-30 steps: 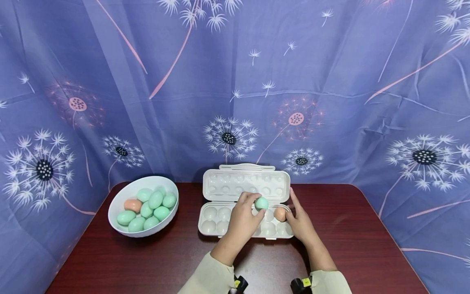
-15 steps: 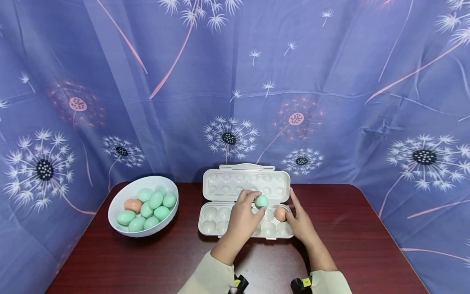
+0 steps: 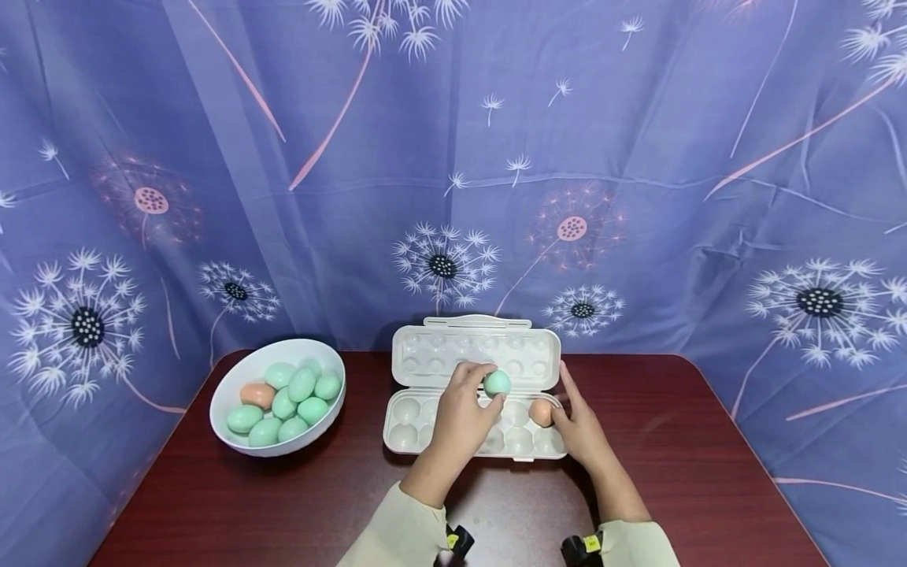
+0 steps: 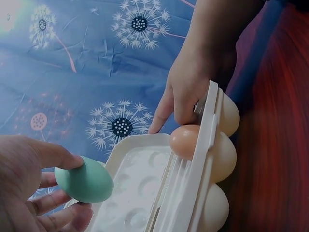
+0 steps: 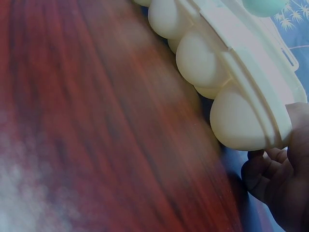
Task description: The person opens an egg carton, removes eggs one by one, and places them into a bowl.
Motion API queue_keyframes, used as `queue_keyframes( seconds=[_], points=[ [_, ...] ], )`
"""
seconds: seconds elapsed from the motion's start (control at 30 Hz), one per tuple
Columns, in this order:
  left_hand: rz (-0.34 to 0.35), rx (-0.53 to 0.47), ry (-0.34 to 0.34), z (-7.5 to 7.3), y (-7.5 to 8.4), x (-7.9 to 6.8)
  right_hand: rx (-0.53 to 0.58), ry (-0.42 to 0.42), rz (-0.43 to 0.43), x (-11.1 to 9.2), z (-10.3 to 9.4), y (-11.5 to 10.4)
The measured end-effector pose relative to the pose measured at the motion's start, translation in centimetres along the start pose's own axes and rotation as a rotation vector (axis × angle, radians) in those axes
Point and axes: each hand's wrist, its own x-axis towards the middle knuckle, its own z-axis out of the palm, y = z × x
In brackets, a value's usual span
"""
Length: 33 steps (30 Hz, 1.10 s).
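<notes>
A pale green egg (image 3: 497,383) is pinched between the thumb and fingers of my left hand (image 3: 459,417), above the back row of a cream plastic egg box (image 3: 475,316). The box lies with its lid raised at the back. An orange-brown egg (image 3: 541,413) sits in the back right cup. At the box's right end my right hand (image 3: 583,429) grips the rim, thumb on top and some fingers curled below, as the right wrist view shows; the index finger points up along the lid. My left hand hides some of the cups.
A white bowl (image 3: 220,429) on the left of the dark red wooden table (image 3: 340,504) holds several green eggs (image 3: 301,385) and an orange-brown one (image 3: 257,395). A blue curtain (image 3: 638,118) with dandelion prints hangs right behind the table.
My left hand has shifted slightly left and back with the green egg, most of it in the last half second. The right hand and the egg box stay put.
</notes>
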Motion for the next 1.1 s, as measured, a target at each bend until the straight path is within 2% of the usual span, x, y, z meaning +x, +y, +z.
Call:
queue_keyframes(
  seconds=[0.27, 0.53, 1.1],
  points=[
    [-0.029, -0.021, -0.022, -0.9, -0.4, 0.2, 0.007, -0.004, 0.004, -0.1, 0.0, -0.1],
    [-0.037, 0.007, 0.000, -1.4, -0.8, 0.3, 0.007, 0.002, -0.012, 0.0, -0.1, -0.2],
    [-0.071, -0.006, 0.019, -2.6, -2.2, 0.5, 0.020, -0.007, -0.002, 0.0, 0.0, 0.0]
  ],
)
